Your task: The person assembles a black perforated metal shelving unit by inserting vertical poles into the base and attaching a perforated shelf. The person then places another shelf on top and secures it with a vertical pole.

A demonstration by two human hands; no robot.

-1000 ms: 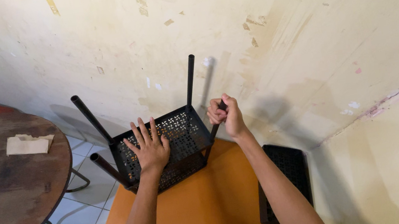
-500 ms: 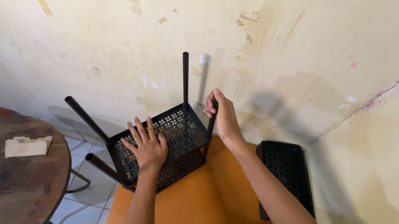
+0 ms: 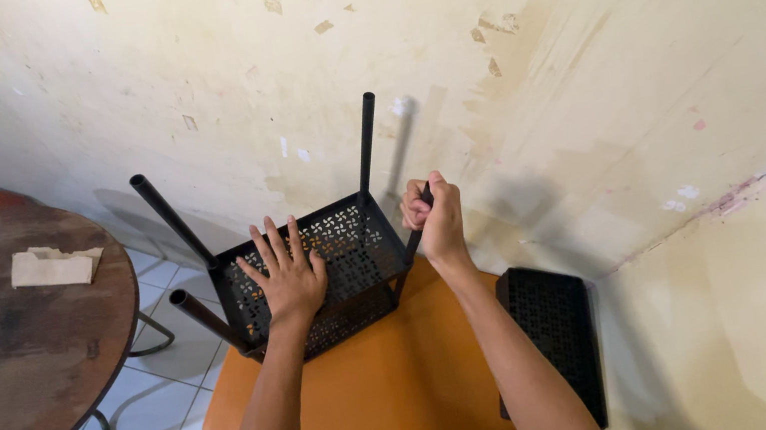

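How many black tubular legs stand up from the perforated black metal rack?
4: back-left leg, front-left leg, back-right leg, and one gripped in the right hand, mostly hidden.

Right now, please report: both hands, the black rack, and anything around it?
Left hand flat on upturned rack. Right hand fisted around one leg. Rack sits on orange table, near wall. Black panel at right.
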